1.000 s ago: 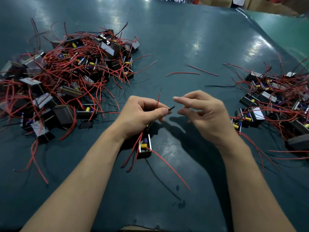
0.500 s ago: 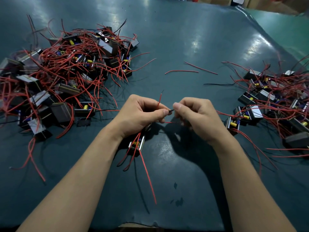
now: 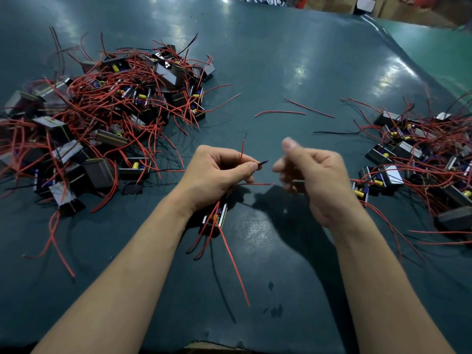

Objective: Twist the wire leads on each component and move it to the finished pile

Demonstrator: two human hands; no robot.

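My left hand (image 3: 217, 175) pinches the leads of a small black component (image 3: 214, 222), which hangs below the palm just over the dark green table (image 3: 281, 60). A black lead tip (image 3: 264, 163) sticks out past my thumb and forefinger, and a red lead (image 3: 242, 149) points up. Other red leads trail down toward me. Blurred by motion, my right hand (image 3: 314, 180) is a short gap to the right of the black tip, with the thumb raised, the fingers loosely curled, and nothing held.
A big tangle of components with red wires (image 3: 102, 111) lies at the left. A smaller pile (image 3: 421, 154) lies at the right edge. Two loose red wires (image 3: 281, 112) and a black one (image 3: 337, 132) lie beyond my hands.
My right hand had closed on the black lead tip half a second ago; now it has let go and pulled back to the right. My left hand keeps its grip.
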